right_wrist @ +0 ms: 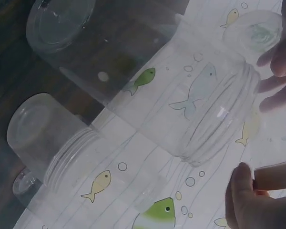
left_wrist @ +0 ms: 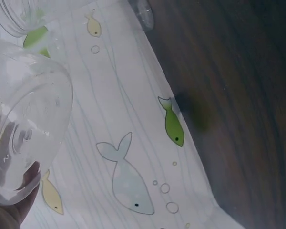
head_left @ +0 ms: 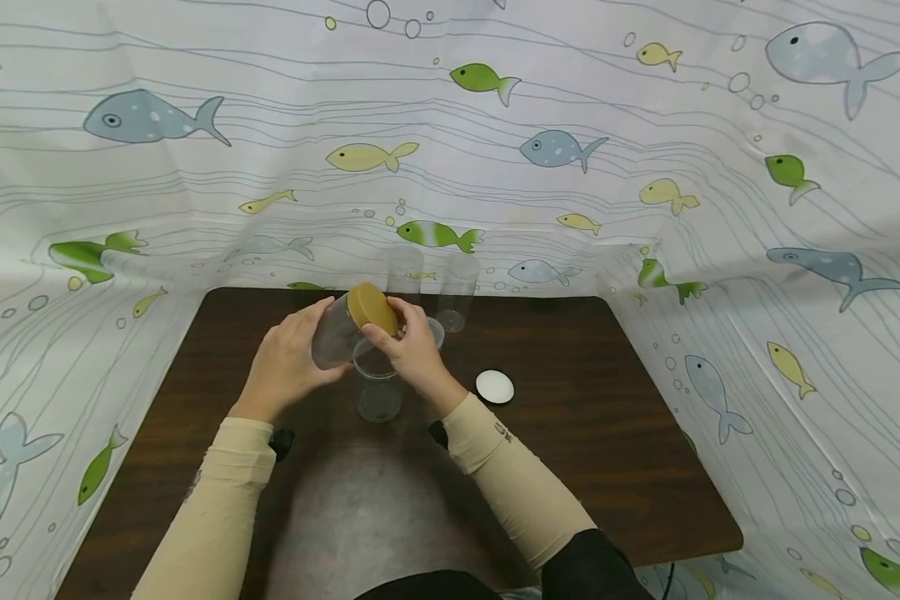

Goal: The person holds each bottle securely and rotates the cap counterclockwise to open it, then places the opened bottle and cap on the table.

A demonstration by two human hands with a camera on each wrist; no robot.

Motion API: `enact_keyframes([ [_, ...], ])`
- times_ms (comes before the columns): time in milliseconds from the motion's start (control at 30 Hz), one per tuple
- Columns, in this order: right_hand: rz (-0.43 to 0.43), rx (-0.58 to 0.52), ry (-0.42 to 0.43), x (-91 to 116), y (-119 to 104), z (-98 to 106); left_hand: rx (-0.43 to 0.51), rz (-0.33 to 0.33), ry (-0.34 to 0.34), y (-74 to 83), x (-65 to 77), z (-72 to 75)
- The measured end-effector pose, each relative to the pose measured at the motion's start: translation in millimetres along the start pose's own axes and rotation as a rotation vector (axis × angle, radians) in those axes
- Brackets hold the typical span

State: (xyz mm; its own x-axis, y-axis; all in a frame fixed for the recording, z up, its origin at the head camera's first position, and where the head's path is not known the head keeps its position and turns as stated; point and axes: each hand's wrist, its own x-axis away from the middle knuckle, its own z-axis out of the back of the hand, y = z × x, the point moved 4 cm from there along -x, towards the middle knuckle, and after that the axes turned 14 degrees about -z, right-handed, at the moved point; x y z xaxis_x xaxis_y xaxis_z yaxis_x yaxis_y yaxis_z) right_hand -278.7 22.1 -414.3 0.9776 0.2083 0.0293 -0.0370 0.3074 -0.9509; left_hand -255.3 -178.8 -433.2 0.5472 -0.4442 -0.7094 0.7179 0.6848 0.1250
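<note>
A clear jar (head_left: 330, 335) has a mustard-yellow lid (head_left: 372, 308). Right of the jar is a white disc (head_left: 495, 387); beneath the jar, a dark-brown wood-grained desk (head_left: 585, 467); behind the jar, white sheeting (head_left: 285, 125) with blue, green and yellow fish (head_left: 557, 149).

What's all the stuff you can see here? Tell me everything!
Table: one, dark brown, underneath
Held jar: one, clear, above the table
Lid: one, yellow, on that jar
Front container: one, clear, table centre
Tall containers: two, clear, table back
Rim: one, clear, container partly hidden
Disc: one, white, table right
Fish-patterned sheeting: count unclear, mostly white, around table
Cord: one, dark, bottom right
Wrist pieces: two, black, at wrists
Sleeves: two, cream, forearms
Left hand: one, bare, gripping jar
Right hand: one, bare, gripping lid
</note>
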Motion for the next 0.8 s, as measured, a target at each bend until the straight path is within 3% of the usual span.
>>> enact_keyframes([
  [233, 0.011, -0.013, -0.048, 0, 2, 1, 0.064, 0.023, -0.021, -0.8, 4.4, -2.4],
  [400, 0.061, -0.003, -0.123, -1, 4, 2, 0.098, 0.029, -0.027, -2.1, 6.3, -2.6],
  [600, 0.106, -0.073, -0.219, -1, 4, 0, 0.11, 0.034, -0.024, -3.3, 6.6, -0.7],
  [700, 0.108, -0.084, -0.21, 1, 0, -4, 0.107, 0.041, -0.029, -3.5, 6.2, 0.0],
  [800, 0.101, -0.028, -0.136, 1, -3, -9, 0.107, 0.048, -0.035, -3.0, 6.0, 0.7],
])
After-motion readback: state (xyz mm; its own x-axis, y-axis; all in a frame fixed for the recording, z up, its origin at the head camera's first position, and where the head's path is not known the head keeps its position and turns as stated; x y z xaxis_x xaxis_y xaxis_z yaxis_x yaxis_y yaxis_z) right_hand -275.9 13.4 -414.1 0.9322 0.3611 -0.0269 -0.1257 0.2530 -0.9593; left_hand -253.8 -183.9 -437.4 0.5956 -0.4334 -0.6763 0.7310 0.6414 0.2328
